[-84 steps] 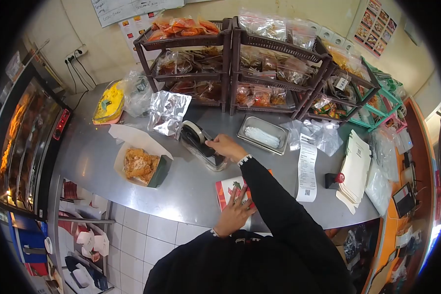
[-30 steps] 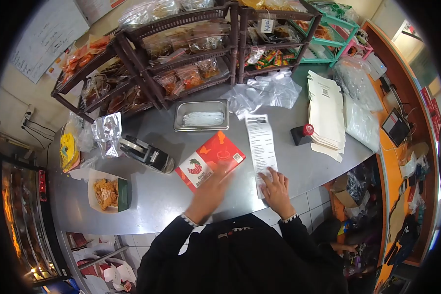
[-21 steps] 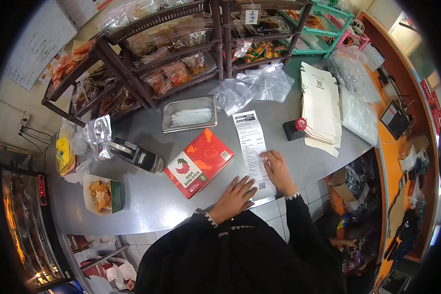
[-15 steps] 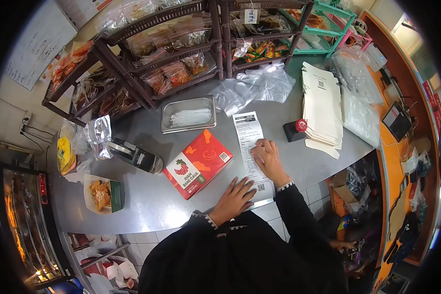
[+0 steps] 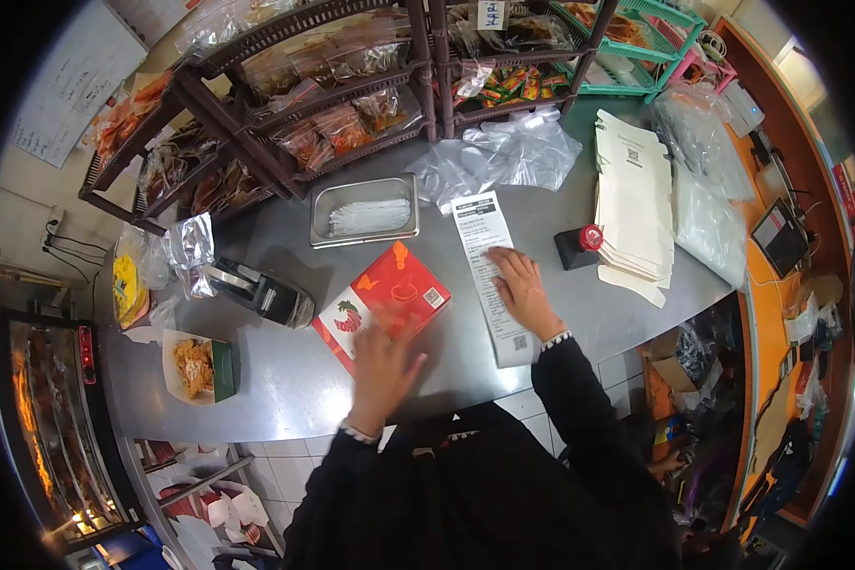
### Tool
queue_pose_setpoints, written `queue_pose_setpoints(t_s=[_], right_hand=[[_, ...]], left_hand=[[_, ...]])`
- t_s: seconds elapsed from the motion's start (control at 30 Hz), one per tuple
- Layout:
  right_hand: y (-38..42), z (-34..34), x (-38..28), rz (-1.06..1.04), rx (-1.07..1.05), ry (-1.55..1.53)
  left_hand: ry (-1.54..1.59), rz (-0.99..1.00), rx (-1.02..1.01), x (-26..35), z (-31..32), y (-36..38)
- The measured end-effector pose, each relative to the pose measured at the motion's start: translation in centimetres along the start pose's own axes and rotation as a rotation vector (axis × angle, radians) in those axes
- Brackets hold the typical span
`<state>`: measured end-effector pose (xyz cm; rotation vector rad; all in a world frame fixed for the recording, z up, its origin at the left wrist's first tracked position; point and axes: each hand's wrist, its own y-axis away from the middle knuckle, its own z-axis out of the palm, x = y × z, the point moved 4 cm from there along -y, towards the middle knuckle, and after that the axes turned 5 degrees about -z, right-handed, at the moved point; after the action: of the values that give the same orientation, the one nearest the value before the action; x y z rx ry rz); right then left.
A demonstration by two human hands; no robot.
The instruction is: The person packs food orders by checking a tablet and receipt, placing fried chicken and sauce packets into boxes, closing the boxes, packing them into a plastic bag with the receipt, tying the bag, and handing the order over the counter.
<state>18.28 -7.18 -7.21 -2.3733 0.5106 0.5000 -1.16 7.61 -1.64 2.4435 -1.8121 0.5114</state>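
A long printed receipt (image 5: 489,280) lies on the steel table, and my right hand (image 5: 525,294) rests on its right side, fingers apart. My left hand (image 5: 382,366), slightly blurred, is spread at the lower edge of a red and white box (image 5: 404,290), covering part of it; whether it touches the box is unclear. Just above the box stands a metal tray (image 5: 319,228) of white sachets. Right of the receipt is a black stamp with a red top (image 5: 589,237).
A tape dispenser (image 5: 256,294) and an open carton of fried chicken (image 5: 226,370) are at the left. Dark racks (image 5: 427,85) line the back. Flat cartons (image 5: 632,199) and plastic bags (image 5: 708,228) lie at the right.
My left hand has moved left and up from the receipt's lower end to the red box. My right hand has shifted slightly and its fingers lie flatter. The view has shifted a little.
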Motion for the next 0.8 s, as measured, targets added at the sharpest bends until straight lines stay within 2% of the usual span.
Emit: queue_pose_setpoints(t_s=[0.07,0.1,0.2,0.4,0.5,0.6,0.67,0.7,0.8], right_hand=[[-1.3,-1.3,-0.3,0.098,-0.107,-0.045],[-1.8,-1.7,-0.3,0.145,-0.161,-0.067],[-2.1,-1.6,0.5,0.037,-0.189,0.169],[-3.4,-1.8,4.7,0.047,-0.135,0.303],[-4.2,-3.6,3.2,-0.041,-0.053,0.396],[-1.0,-5.7,1.7,0.230,-0.024,-0.074],[1.1,-8.7,0.2,0.118,-0.243,-0.276],[2.4,-10.4,0.2,0.435,-0.538,-0.526],[4.6,-17.2,0.9,0.350,-0.511,-0.644]], left_hand=[[-0.156,-0.048,0.041,-2.5,-2.1,-1.1],[-0.133,-0.057,0.015,-3.4,-2.1,-1.3],[-0.075,-0.061,-0.049,-4.7,-1.5,-2.1],[0.004,0.094,-0.060,-4.2,-0.4,-4.6],[0.017,0.186,-0.073,-2.8,0.1,-6.3],[0.048,0.265,-0.086,-1.4,1.3,-8.3],[0.037,0.313,-0.102,-0.5,1.8,-9.8],[0.016,0.323,-0.104,-0.2,2.0,-10.3],[0.009,0.311,-0.134,1.9,1.9,-11.1]])
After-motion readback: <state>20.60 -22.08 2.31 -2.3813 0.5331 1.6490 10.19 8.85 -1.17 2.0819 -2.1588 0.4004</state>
